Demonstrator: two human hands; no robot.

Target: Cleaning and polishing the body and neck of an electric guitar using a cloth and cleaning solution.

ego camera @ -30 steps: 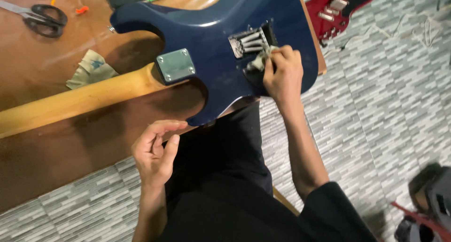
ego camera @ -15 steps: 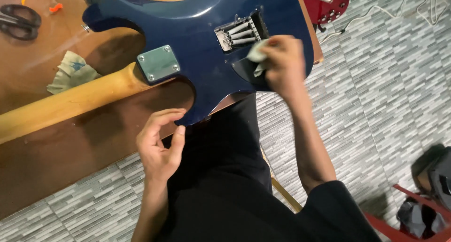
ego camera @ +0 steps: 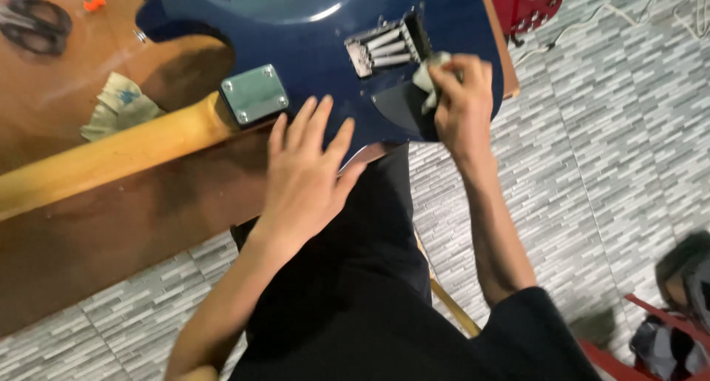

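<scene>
While the left hand (ego camera: 307, 175) lies flat and open, steadying a heavy, glossy blue guitar body (ego camera: 325, 63) face-down on the table (ego camera: 89, 226), the right hand (ego camera: 462, 100) pinches a soft cloth (ego camera: 429, 76) near the spring cavity (ego camera: 386, 46).

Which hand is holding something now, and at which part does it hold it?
The right hand pinches a small pale cloth by its bunched end, against the blue guitar body. The left hand holds nothing; it lies flat on the body.
</scene>
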